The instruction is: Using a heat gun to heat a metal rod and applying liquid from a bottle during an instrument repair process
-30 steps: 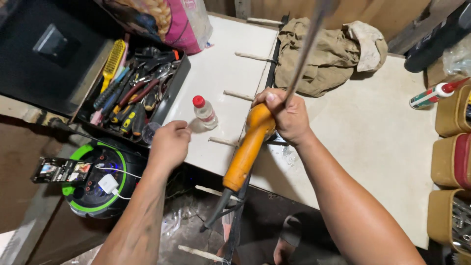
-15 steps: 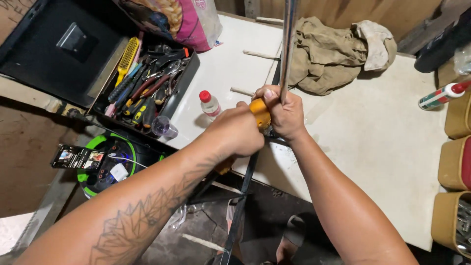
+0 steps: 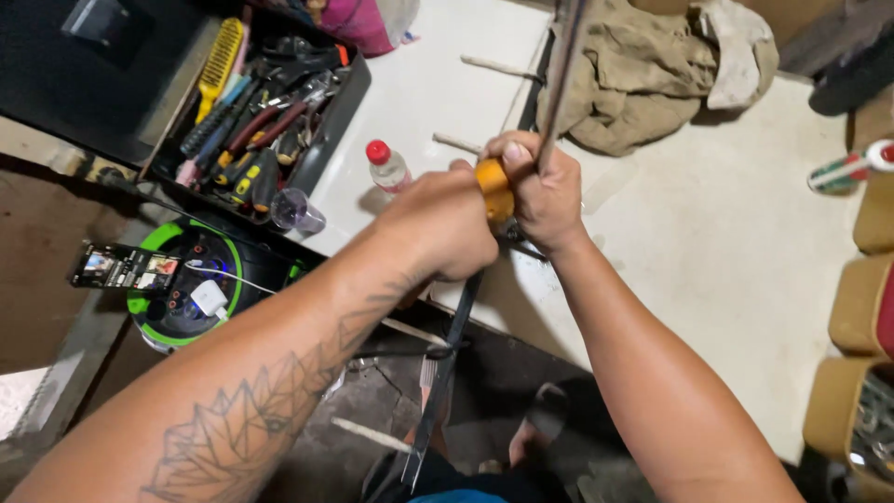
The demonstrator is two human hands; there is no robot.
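Both my hands grip one long tool with an orange handle (image 3: 491,179). My left hand (image 3: 438,222) is wrapped around the lower part of the handle and hides most of it. My right hand (image 3: 540,191) holds the top of the handle, where a long dark metal shaft (image 3: 562,65) rises toward the camera. A thin dark strip (image 3: 447,368) hangs below my hands toward the floor. A small clear bottle with a red cap (image 3: 385,167) stands on the white board (image 3: 745,251) just left of my hands.
An open black tool tray (image 3: 256,121) with pliers, screwdrivers and a yellow brush sits at upper left. A green and black cable reel (image 3: 182,289) lies below it. Crumpled beige cloth (image 3: 643,74) lies at the top. Tan boxes (image 3: 861,307) line the right edge.
My left hand left the board edge and closed on the orange handle under my right hand. The tool has swung more upright, and the view has shifted closer.
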